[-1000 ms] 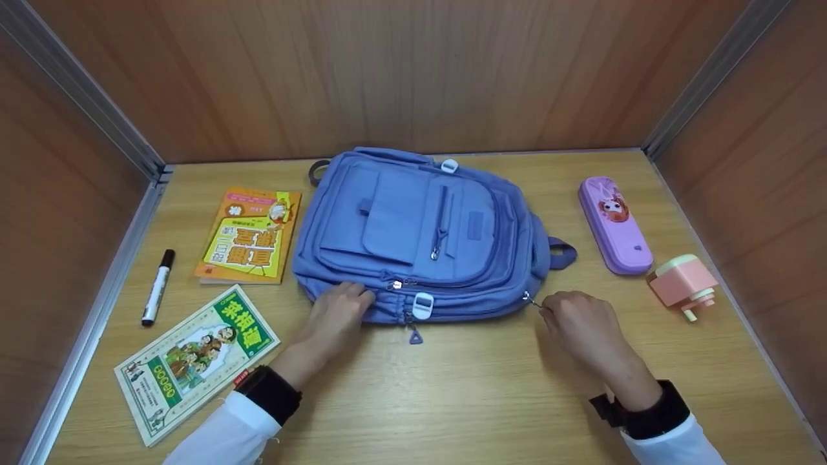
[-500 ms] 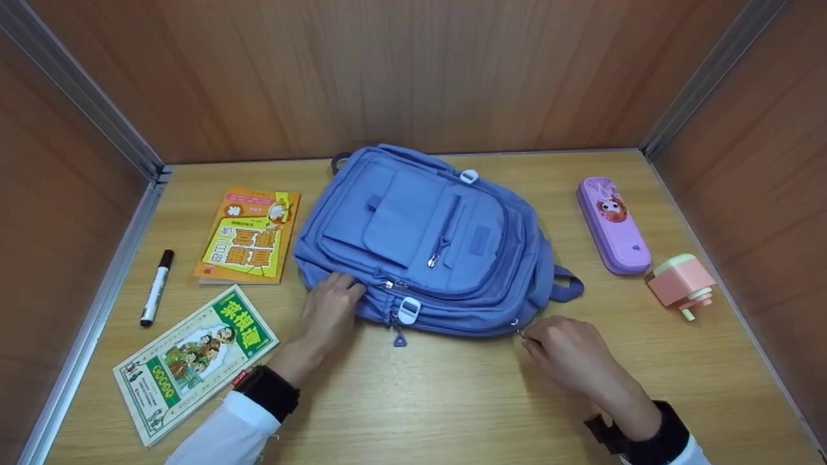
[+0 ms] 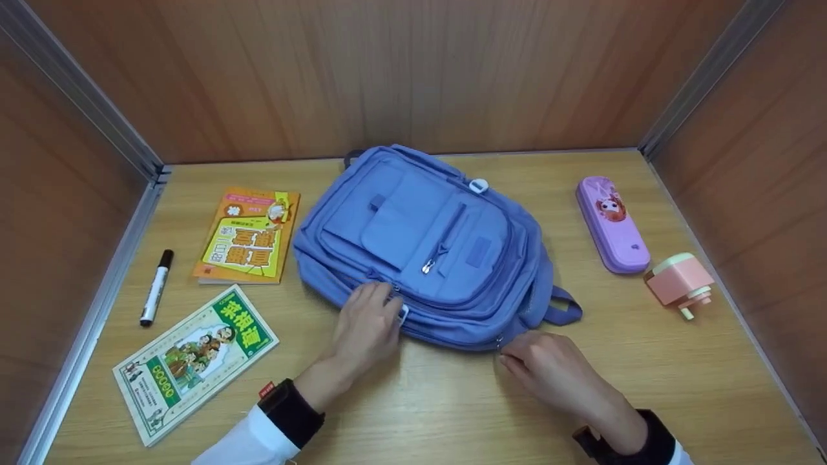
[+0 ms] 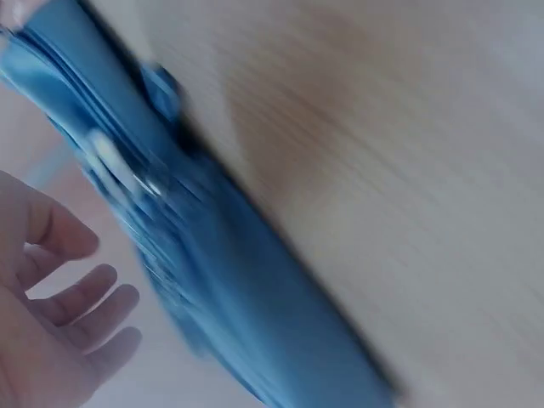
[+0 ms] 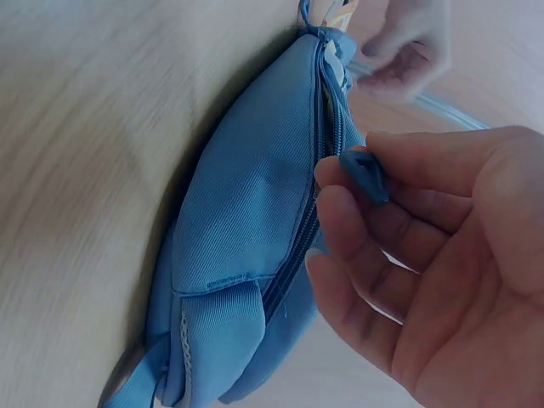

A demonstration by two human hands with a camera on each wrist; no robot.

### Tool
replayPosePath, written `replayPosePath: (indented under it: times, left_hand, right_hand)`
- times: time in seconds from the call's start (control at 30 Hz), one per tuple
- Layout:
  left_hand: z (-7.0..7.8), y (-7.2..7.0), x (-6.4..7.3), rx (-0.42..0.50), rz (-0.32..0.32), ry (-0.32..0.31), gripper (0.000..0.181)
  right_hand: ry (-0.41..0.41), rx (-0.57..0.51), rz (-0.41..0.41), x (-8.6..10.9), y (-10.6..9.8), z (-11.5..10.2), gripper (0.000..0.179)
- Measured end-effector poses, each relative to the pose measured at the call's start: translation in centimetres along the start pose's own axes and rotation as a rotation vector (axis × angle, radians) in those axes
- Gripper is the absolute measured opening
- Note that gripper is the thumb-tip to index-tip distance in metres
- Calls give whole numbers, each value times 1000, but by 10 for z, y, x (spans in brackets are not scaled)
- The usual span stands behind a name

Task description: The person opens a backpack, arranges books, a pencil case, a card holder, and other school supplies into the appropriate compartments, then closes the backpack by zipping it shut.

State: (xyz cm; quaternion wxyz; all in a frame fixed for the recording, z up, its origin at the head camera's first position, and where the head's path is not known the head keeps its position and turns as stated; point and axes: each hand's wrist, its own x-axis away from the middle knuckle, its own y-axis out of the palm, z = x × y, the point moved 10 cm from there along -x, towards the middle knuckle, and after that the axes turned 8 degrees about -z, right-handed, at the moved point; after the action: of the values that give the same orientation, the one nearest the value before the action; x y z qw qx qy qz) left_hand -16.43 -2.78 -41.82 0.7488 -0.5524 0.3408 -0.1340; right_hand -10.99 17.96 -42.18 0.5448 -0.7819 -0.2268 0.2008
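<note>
A blue backpack (image 3: 481,252) lies front side up in the middle of the table, set at a slant. My right hand (image 3: 549,365) is at its near right edge. Thumb and fingers there pinch a blue zipper pull (image 5: 365,176), and the zip's tooth rows run along the bag's side in the right wrist view. My left hand (image 3: 369,323) hovers over the near side by the white buckle (image 3: 404,314), partly covering it. In the left wrist view its fingers (image 4: 85,310) are loosely bent, apart from the bag, with nothing between them.
On the left lie an orange book (image 3: 249,236), a green-and-white book (image 3: 194,365) and a marker (image 3: 156,287). A purple pencil case (image 3: 614,226) and a pink pencil sharpener (image 3: 680,281) are on the right. Wooden panels (image 3: 413,77) enclose the back and sides.
The backpack has turned clockwise, its right end swinging closer. My right hand has come nearer and leftward with the zipper pull. My left hand has left the bag's lower left corner and moved right.
</note>
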Motion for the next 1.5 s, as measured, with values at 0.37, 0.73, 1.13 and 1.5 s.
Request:
replayPosePath:
  times: [0.37, 0.73, 1.13, 1.5]
  left_hand:
    - [82, 44, -17, -73, -224, 146, 44]
    - [86, 48, -16, -208, -150, 253, 20]
    - [74, 41, -7, -184, -119, 284, 24]
    - [66, 33, 3, -147, -98, 323, 24]
  right_hand:
    - [-80, -15, 2, -6, 9, -15, 5]
    - [-83, -52, -32, -4, -2, -6, 8]
    - [9, -57, -75, 0, -10, 22, 13]
    - [67, 24, -68, 2, -17, 40, 14]
